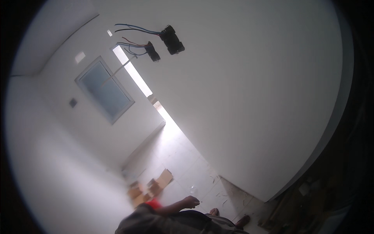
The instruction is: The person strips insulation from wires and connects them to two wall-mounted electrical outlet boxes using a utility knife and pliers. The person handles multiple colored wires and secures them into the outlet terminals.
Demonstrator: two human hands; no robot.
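Note:
My left hand [191, 202] is low in the head view, in front of my dark-clothed body, with the forearm bare. Its fingers look curled together, and anything inside them is too small to make out. A red patch [154, 203] shows beside the forearm; I cannot tell what it is. My right hand is out of sight. High on the white wall, two black electrical fittings stick out: a larger one [172, 39] and a smaller one [152, 51]. Loose blue, red and dark wires [136, 28] trail leftward from them. Neither fitting is touched by a hand.
Opened cardboard boxes [159, 183] lie on the pale tiled floor [191, 163] at the left wall. A clear round item [193, 189] and scraps lie near my feet [242, 222]. Beyond the wall's edge is a framed window [105, 89]. Dark clutter [304, 206] fills the lower right.

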